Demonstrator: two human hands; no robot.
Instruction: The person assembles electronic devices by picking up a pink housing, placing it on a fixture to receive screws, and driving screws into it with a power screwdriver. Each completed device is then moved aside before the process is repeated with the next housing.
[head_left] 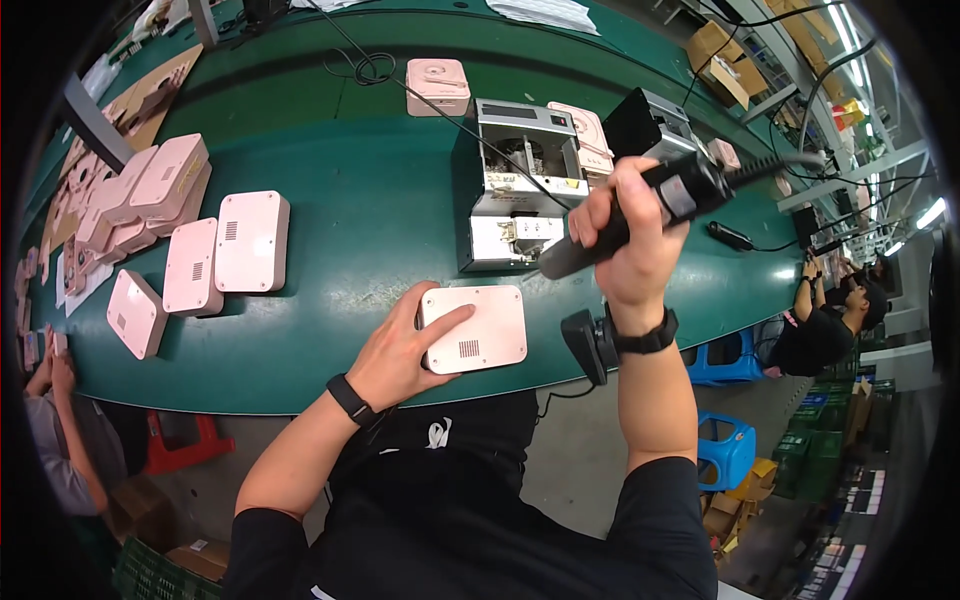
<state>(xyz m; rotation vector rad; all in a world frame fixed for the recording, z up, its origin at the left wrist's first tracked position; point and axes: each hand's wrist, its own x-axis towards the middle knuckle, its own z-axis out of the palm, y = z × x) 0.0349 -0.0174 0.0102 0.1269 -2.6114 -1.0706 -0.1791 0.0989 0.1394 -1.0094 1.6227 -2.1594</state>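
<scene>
A pink rectangular casing (478,325) with a small vent grille lies flat near the front edge of the green table (340,260). My left hand (405,350) rests on its left end, fingers spread over the top. My right hand (625,235) is raised above the table to the right of the casing and grips a black corded power screwdriver (650,205), tip pointing down-left. A grey metal machine (515,190) stands just behind the casing.
Several more pink casings (225,245) lie at the left, with a heap of them (140,195) beyond and one (438,85) at the back. A black fixture (585,345) clamps the front edge. One person works at far right (820,320), another's arm at far left (55,420). Blue stools (725,450) stand below.
</scene>
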